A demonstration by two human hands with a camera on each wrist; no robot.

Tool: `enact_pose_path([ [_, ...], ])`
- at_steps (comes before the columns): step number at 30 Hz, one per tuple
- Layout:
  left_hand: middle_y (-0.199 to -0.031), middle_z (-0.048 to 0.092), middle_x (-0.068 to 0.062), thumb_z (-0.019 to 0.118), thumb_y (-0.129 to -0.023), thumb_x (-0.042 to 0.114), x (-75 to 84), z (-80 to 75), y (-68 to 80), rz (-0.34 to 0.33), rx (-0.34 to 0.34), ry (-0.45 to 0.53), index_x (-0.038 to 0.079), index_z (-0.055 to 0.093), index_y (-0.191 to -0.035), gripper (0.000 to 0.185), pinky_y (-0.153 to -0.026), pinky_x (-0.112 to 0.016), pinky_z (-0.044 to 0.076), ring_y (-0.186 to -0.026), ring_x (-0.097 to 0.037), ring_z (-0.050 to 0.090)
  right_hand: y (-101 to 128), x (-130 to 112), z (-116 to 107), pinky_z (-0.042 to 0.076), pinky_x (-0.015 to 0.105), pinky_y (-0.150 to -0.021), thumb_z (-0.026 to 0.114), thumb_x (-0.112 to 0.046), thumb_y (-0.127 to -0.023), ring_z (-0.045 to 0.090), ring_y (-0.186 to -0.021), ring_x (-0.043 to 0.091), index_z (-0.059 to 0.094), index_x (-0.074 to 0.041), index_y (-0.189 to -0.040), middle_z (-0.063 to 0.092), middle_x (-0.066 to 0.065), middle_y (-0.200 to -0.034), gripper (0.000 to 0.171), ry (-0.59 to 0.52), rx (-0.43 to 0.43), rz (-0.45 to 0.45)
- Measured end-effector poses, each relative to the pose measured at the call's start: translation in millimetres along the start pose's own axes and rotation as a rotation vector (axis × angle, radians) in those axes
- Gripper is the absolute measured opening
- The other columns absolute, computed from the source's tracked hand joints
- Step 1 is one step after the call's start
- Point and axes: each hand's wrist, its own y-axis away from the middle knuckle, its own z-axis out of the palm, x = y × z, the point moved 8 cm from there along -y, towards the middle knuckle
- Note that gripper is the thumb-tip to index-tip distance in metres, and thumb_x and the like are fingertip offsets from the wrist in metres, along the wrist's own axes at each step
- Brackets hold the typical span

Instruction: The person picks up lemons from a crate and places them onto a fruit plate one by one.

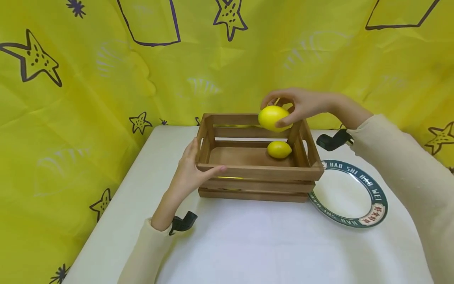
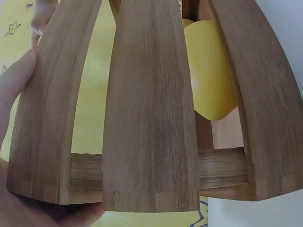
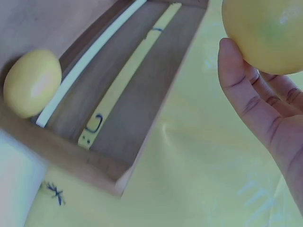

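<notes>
Lemon (image 1: 273, 117) above wooden crate (image 1: 259, 173) on white table (image 1: 248, 236), yellow starfish backdrop (image 1: 88, 79).

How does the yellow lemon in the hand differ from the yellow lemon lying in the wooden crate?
The held yellow lemon is gripped by the right hand above the wooden crate's far rim; the lying yellow lemon rests untouched on the crate floor. The held one looks larger. Both are smooth, oval and yellow.
</notes>
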Motion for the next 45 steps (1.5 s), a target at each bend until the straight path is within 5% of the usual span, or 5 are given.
enact_pose_path([
  [8,-0.162,0.013,-0.014,0.082,-0.072,0.054,-1.6,-0.9,0.4,-0.002,0.006,0.0,0.006,0.008,-0.157,0.122,-0.114,-0.054,0.027,-0.148,-0.034,0.016,28.7,10.9,-11.6,0.054,0.027,-0.084,0.071,-0.006,-0.084,0.056,-0.102,0.023,0.052,-0.005,-0.13,0.053,0.009,-0.119,0.05,0.041,0.041,0.06],
  [20,-0.161,0.015,-0.016,0.083,-0.073,0.052,1.6,-1.1,-0.6,0.022,0.026,-0.004,0.005,0.01,-0.157,0.12,-0.114,-0.053,0.028,-0.147,-0.034,0.018,69.6,18.5,-16.4,0.054,0.022,-0.08,0.072,0.003,-0.082,0.054,-0.097,0.017,0.053,-0.003,-0.128,0.053,0.006,-0.116,0.05,0.042,0.087,0.029],
  [28,-0.161,0.015,-0.015,0.082,-0.073,0.052,1.0,0.2,-0.6,0.021,0.026,0.002,0.006,0.01,-0.157,0.121,-0.114,-0.053,0.028,-0.147,-0.034,0.019,101.4,34.4,-15.0,0.054,0.022,-0.077,0.073,0.004,-0.081,0.055,-0.095,0.015,0.053,-0.008,-0.128,0.055,-0.003,-0.119,0.052,0.055,0.131,0.031],
  [45,-0.161,0.016,-0.016,0.083,-0.073,0.049,2.4,-1.0,0.8,0.034,0.036,-0.014,0.004,0.011,-0.156,0.119,-0.114,-0.054,0.028,-0.147,-0.036,0.019,147.0,68.3,2.4,0.053,0.018,-0.08,0.071,0.013,-0.078,0.057,-0.097,0.008,0.052,0.0,-0.125,0.055,-0.01,-0.12,0.053,0.0,0.194,-0.006],
])
